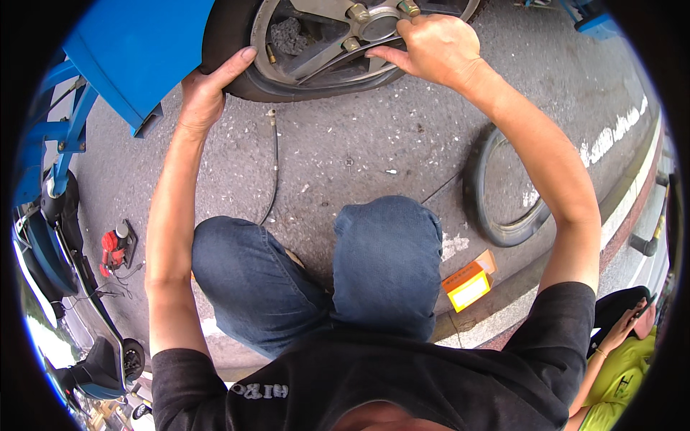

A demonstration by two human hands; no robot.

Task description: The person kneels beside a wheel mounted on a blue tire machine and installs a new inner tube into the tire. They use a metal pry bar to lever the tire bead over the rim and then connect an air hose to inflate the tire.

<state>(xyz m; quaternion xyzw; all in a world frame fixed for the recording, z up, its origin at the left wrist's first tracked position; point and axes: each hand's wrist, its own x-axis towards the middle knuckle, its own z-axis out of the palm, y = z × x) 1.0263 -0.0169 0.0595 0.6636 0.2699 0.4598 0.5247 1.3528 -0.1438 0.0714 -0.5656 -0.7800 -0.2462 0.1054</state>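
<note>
At the top, a wheel with a black tyre on a grey spoked metal rim faces me beside blue bodywork. My left hand grips the tyre's lower left edge, thumb pressed toward the rim and the other fingers hidden behind. My right hand is closed at the right of the hub, its thumb pointing left. A thin, slightly curved metal bar like a tyre lever runs from this hand to the rim's lower edge. Brass-coloured nuts surround the hub. A short valve stem shows near my left thumb.
An air hose lies on the asphalt before my knees. To the right are a loose black tyre and an orange-yellow box. A red tool and parked scooters are left. A person in yellow-green sits lower right.
</note>
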